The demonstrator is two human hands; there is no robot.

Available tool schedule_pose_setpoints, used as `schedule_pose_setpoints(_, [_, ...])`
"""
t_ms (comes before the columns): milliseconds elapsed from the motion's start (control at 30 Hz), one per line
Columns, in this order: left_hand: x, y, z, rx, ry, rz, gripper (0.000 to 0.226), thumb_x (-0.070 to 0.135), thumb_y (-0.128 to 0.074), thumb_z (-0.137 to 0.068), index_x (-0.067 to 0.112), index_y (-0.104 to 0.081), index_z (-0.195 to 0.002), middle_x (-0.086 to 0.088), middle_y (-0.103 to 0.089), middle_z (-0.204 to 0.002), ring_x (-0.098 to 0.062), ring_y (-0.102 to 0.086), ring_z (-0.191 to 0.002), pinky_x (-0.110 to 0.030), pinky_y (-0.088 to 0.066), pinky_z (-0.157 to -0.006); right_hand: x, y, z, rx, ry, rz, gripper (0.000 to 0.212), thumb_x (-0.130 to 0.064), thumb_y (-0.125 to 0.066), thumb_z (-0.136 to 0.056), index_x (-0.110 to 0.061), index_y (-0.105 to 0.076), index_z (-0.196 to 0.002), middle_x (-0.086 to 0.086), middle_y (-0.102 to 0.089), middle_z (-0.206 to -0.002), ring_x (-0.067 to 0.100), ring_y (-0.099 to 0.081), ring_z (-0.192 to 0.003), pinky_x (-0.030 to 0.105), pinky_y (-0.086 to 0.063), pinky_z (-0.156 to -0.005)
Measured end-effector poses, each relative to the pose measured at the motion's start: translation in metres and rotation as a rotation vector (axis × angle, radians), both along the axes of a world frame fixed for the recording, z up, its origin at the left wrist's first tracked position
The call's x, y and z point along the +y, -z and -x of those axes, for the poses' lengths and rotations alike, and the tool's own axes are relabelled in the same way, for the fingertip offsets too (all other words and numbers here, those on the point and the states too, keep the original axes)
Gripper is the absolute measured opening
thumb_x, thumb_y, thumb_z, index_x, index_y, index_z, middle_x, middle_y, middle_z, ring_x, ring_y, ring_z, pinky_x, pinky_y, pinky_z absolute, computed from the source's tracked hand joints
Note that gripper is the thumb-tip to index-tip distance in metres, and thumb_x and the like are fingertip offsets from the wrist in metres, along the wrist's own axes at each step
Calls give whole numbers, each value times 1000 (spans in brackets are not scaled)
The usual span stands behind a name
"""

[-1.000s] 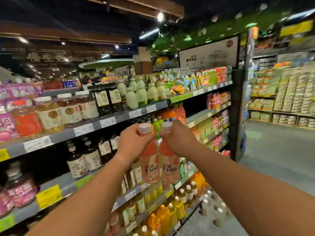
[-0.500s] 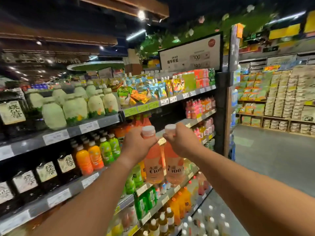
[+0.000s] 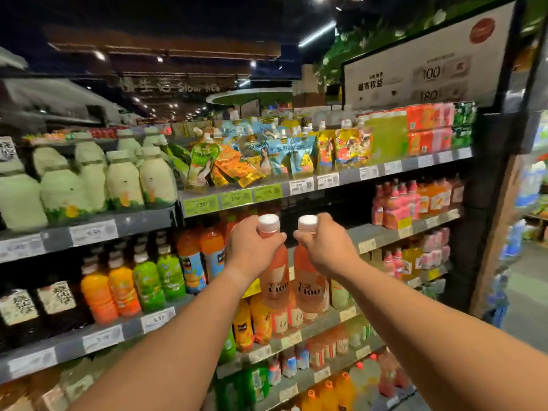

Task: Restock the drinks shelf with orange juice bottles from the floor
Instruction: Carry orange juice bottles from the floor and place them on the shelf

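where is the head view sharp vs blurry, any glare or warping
Head view: the two bottles and hands are fairly sharp; the pale bottles far left smear with blur; shelf lines bow from wide-angle distortion; ceiling lights flare against dark.

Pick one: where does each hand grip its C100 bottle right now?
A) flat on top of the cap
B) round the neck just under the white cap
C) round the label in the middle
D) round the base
B: the left hand and the right hand each curl round the neck of a bottle, left bottle and right bottle, with the white caps above the fingers and the labels hanging clear below.
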State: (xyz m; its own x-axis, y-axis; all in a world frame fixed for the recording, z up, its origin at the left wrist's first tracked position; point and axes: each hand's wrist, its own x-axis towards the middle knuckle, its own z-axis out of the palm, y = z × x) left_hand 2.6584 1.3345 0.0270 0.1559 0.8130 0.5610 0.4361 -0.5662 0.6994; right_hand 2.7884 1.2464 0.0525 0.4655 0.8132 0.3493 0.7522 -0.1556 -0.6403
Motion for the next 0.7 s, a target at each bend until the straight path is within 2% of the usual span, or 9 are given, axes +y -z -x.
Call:
schedule_pose_setpoints(167, [48, 9, -63, -13, -89, -18, 25, 44, -78, -69, 27, -66, -85, 7, -65, -86, -17, -60, -84, -35, -49, -73, 60, 7, -66, 57, -50, -41, 42, -44, -60, -91, -11, -47, -114, 12, -63, -110, 32, -60, -101, 40, -48, -80])
schedule_pose_setpoints(333, [80, 18, -117, 0, -205, 26, 42, 38, -82, -70, 26, -69, -108, 7, -69, -105, -15, -61, -98, -27, -46, -82, 112, 12, -128, 128, -143, -104, 36, -39, -60, -92, -15, -47, -116, 7, -62, -105, 30, -57, -97, 35, -42, -73])
schedule_pose_setpoints(467, [97, 28, -154, -79, -294, 75, 36, 32, -83, -72, 31, -68, -104, 13, -69, -97, -10, -62, -92, -21, -42, -77, 146, 31, -168, 111, -297, -145, 37, -35, -61, -93, -20, -46, -122, -3, -56, -99, 20, -53, -90, 36, -46, -77])
schedule_pose_setpoints(600, [119, 33, -184, -100, -420, 108, 33, 33, -81, -74, 31, -67, -104, 13, -68, -99, -12, -61, -95, -27, -47, -82, 180, 47, -199, 95, -424, -164, 33, -32, -62, -93, -21, -46, -119, -8, -52, -94, 15, -49, -86, 31, -40, -73])
schedule_pose_setpoints(700, [136, 33, -199, -80, -497, 141, 26, 32, -80, -75, 28, -65, -96, 9, -68, -97, -15, -62, -93, -32, -49, -84, 208, 56, -211, 116, -473, -129, 32, -33, -62, -92, -21, -47, -117, -3, -59, -100, 18, -53, -88, 35, -46, -76])
